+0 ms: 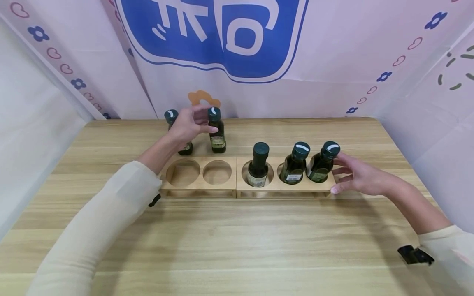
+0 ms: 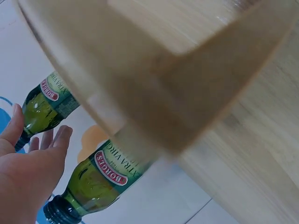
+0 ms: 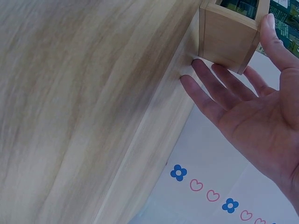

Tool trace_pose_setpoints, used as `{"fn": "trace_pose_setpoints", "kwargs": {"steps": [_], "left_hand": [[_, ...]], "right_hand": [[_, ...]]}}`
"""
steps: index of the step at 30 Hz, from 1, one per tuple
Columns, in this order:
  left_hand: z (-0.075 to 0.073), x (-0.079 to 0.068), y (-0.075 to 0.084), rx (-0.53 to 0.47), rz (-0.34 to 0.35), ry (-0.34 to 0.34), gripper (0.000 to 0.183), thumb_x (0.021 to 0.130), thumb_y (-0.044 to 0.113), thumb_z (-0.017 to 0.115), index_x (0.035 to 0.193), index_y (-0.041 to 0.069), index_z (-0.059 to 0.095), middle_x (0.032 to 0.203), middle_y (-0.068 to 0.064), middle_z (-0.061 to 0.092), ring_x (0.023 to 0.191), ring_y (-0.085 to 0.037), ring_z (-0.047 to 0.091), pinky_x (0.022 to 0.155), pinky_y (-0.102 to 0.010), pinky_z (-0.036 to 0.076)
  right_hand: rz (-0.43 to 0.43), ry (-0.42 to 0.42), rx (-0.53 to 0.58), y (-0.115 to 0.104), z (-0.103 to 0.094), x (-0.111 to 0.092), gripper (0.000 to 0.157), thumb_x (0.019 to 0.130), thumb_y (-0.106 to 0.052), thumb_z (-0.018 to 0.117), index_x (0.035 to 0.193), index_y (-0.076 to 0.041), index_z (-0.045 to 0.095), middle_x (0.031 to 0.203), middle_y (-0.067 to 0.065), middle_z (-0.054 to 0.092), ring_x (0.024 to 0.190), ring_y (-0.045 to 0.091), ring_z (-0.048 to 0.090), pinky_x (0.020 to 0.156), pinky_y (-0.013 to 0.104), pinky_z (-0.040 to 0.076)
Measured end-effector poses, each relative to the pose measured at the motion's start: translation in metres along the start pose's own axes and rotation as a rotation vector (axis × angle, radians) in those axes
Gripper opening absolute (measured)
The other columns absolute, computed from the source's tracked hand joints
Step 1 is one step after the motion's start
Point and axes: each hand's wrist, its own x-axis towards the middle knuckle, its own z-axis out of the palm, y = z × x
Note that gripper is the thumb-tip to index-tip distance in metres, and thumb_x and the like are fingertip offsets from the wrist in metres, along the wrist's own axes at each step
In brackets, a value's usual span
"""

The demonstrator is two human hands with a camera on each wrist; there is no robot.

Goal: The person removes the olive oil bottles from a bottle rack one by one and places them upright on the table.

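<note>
My left hand (image 1: 189, 127) is at an olive oil bottle (image 1: 218, 139) standing behind the wooden rack (image 1: 201, 187). Its thumb lies in front of the bottle's neck, and the other fingers reach behind, fairly straight. A second olive oil bottle (image 2: 112, 168) stands to the left, partly covered by this hand in the head view. On the right, my right hand (image 1: 361, 174) has its fingers spread at the rack's end, the thumb at the front corner. Three dark green bottles, a left one (image 1: 258, 166), a middle one (image 1: 294, 164) and a right one (image 1: 321, 164), sit in the rack's right half.
Two round holes (image 1: 184, 172) in the rack's left half show no bottles. The wood-grain table (image 1: 237, 242) extends in front of the rack. Behind it rises a printed white backdrop (image 1: 296, 98), with white sheets at both sides.
</note>
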Motion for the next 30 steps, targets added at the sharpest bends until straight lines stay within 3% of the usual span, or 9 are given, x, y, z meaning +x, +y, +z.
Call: {"fn": "trace_pose_setpoints", "kwargs": {"steps": [6,13,20,26,30], "left_hand": [[-0.004,-0.01,0.006,0.007,0.026,0.009,0.069,0.094,-0.008,0.071,0.156,0.003,0.043,0.154,-0.02,0.051,0.143,-0.03,0.05,0.112,-0.036,0.048],[-0.004,-0.023,0.011,0.076,-0.032,0.017,0.076,0.097,0.003,0.072,0.162,0.006,0.032,0.165,-0.017,0.036,0.152,-0.028,0.037,0.122,-0.038,0.036],[-0.005,-0.041,0.008,0.116,-0.071,0.021,0.079,0.1,0.013,0.071,0.163,0.005,0.025,0.167,-0.016,0.032,0.154,-0.029,0.033,0.125,-0.041,0.03],[-0.005,-0.055,0.003,0.117,-0.062,0.021,0.076,0.101,0.011,0.07,0.163,0.003,0.026,0.164,-0.022,0.034,0.151,-0.033,0.036,0.123,-0.043,0.033],[-0.003,-0.062,0.001,0.135,-0.051,0.036,0.068,0.101,0.012,0.07,0.159,0.001,0.035,0.159,-0.022,0.043,0.147,-0.035,0.044,0.121,-0.044,0.038]], "right_hand": [[0.008,-0.001,-0.001,-0.002,0.0,0.0,0.088,0.085,-0.002,0.083,0.153,0.009,0.029,0.152,0.04,0.038,0.131,0.062,0.047,0.1,0.055,0.054],[0.007,-0.002,-0.001,-0.002,0.0,0.0,0.087,0.086,-0.002,0.083,0.153,0.01,0.029,0.152,0.04,0.037,0.131,0.062,0.047,0.1,0.054,0.055],[0.01,0.0,-0.005,-0.002,0.001,0.0,0.088,0.085,-0.002,0.083,0.152,0.011,0.029,0.152,0.041,0.037,0.13,0.062,0.048,0.1,0.054,0.055],[0.003,0.003,-0.007,-0.001,0.001,0.0,0.087,0.085,-0.002,0.083,0.152,0.011,0.03,0.151,0.041,0.038,0.13,0.062,0.048,0.1,0.054,0.055],[0.002,0.004,-0.004,-0.001,0.001,0.0,0.086,0.085,-0.001,0.083,0.152,0.011,0.03,0.151,0.041,0.039,0.13,0.062,0.048,0.1,0.053,0.055]]}}
